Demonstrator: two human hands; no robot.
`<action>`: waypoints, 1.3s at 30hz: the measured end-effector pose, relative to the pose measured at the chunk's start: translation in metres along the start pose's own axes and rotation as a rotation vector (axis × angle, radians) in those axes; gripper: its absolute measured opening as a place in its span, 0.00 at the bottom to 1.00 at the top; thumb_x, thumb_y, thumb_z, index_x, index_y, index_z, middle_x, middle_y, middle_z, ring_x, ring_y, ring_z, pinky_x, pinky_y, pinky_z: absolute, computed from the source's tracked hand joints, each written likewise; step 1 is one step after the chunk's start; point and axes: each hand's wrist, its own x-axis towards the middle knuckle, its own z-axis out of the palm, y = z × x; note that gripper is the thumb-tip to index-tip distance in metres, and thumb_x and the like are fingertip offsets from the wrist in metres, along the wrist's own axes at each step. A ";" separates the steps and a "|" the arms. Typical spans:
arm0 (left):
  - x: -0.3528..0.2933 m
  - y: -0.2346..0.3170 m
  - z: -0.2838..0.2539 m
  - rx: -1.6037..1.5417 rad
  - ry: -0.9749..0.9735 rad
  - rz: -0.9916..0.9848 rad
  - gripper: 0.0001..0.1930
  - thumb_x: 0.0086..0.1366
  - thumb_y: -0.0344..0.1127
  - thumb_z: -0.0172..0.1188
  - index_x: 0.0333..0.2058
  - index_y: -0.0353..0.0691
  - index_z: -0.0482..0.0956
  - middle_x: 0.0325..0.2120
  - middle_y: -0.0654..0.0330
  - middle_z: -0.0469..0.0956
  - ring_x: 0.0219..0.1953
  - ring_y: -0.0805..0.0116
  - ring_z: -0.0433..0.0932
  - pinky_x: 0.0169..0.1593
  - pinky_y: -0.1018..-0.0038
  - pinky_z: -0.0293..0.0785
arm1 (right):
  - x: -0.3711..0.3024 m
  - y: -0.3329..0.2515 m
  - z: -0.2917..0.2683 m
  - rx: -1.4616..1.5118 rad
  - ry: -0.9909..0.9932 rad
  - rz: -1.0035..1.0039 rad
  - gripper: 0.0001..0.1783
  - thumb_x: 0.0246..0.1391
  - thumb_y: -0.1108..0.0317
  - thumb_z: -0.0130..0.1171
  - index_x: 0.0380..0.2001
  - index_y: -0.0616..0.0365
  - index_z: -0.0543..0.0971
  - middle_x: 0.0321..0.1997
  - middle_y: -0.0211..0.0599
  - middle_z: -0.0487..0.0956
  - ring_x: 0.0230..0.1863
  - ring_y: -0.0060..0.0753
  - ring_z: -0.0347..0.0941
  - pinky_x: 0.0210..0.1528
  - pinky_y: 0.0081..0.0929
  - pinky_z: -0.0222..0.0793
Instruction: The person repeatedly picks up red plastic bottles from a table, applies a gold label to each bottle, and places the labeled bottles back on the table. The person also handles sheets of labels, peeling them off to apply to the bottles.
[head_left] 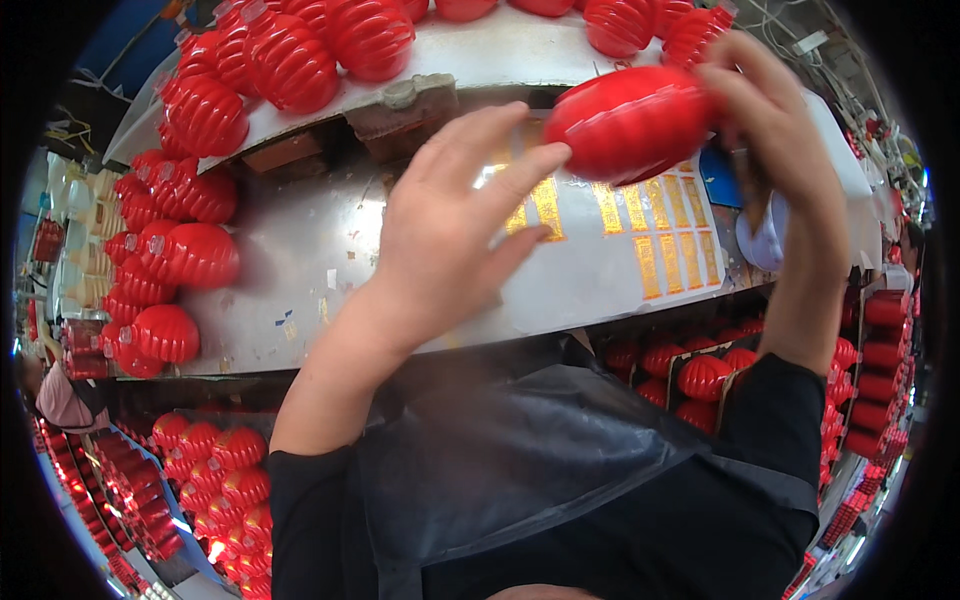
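A glossy red ribbed lantern (635, 122) is lifted over the worktable, lying sideways and slightly blurred. My right hand (760, 115) grips its right end, its fingers partly hidden behind it. My left hand (450, 215) is spread at the lantern's left end, one fingertip overlapping its edge; I cannot tell whether they touch. Below the lantern lies a pale sheet with gold stickers (690, 225) in rows, some of it covered by my left hand.
More red lanterns (205, 255) line the table's left side, and others (290, 60) sit on a white raised shelf (490, 55) at the back. Several crates of lanterns (235, 490) stand below left; more (705, 378) lie under the table at right. A whitish bowl (765, 240) is by the right edge.
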 end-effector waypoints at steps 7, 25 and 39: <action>-0.042 -0.016 0.006 -0.089 0.109 -0.360 0.41 0.48 0.40 0.78 0.63 0.43 0.74 0.57 0.45 0.76 0.56 0.45 0.79 0.60 0.58 0.77 | 0.036 -0.010 0.147 0.594 -0.288 0.039 0.21 0.70 0.55 0.59 0.52 0.64 0.78 0.32 0.27 0.80 0.32 0.17 0.77 0.35 0.19 0.72; -0.062 -0.084 0.009 -1.082 0.295 -0.980 0.37 0.70 0.36 0.67 0.71 0.35 0.58 0.60 0.51 0.73 0.61 0.64 0.75 0.65 0.66 0.73 | -0.173 0.069 0.206 -0.527 -0.199 -0.136 0.29 0.59 0.53 0.67 0.59 0.57 0.78 0.65 0.37 0.78 0.31 0.34 0.83 0.33 0.32 0.80; -0.060 -0.067 0.001 -0.766 0.249 -0.914 0.46 0.54 0.37 0.76 0.69 0.31 0.62 0.63 0.48 0.70 0.64 0.60 0.72 0.67 0.66 0.70 | -0.103 0.053 0.158 0.454 -0.382 0.647 0.13 0.64 0.64 0.65 0.37 0.65 0.88 0.23 0.28 0.83 0.23 0.17 0.76 0.26 0.19 0.70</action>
